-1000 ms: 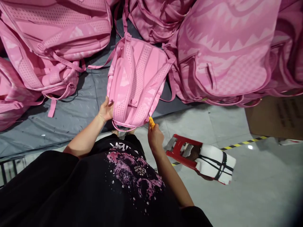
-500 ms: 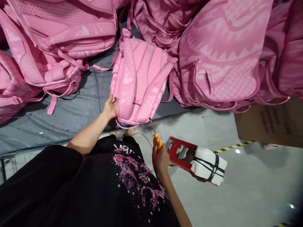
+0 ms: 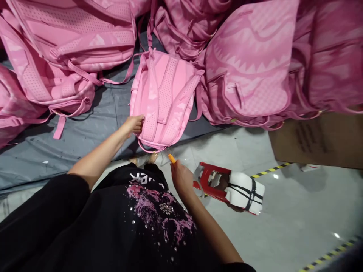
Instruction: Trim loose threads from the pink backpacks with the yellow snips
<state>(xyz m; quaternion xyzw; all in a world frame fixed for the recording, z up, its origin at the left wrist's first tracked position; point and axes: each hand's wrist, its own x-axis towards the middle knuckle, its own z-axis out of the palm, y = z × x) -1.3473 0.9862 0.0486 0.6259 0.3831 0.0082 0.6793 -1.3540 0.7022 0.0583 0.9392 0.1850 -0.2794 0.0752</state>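
Note:
A small pink backpack [image 3: 166, 94] lies at the front of the grey-covered table, its padded back panel and straps facing up. My left hand [image 3: 132, 125] is closed on the backpack's lower left side, fingers curled over its edge. My right hand [image 3: 182, 179] is wrapped around a slim tool with an orange handle [image 3: 171, 158], just below the backpack's lower end and apart from it. The tool's metal end is hard to make out now, so its exact kind is unclear. A pink loop handle [image 3: 149, 148] curves along the bag's near edge.
Several pink backpacks crowd the grey table cover [image 3: 110, 109], including a large shark-mouth patterned one [image 3: 249, 64] on the right. A red-framed stool with a white strapped cushion [image 3: 245, 190] stands on the floor. A cardboard box [image 3: 320, 139] sits beneath the bags at right.
The tool in my right hand has moved left and away from the backpack's lower right corner. My left hand has shifted onto the bag's side edge. The view has turned slightly right.

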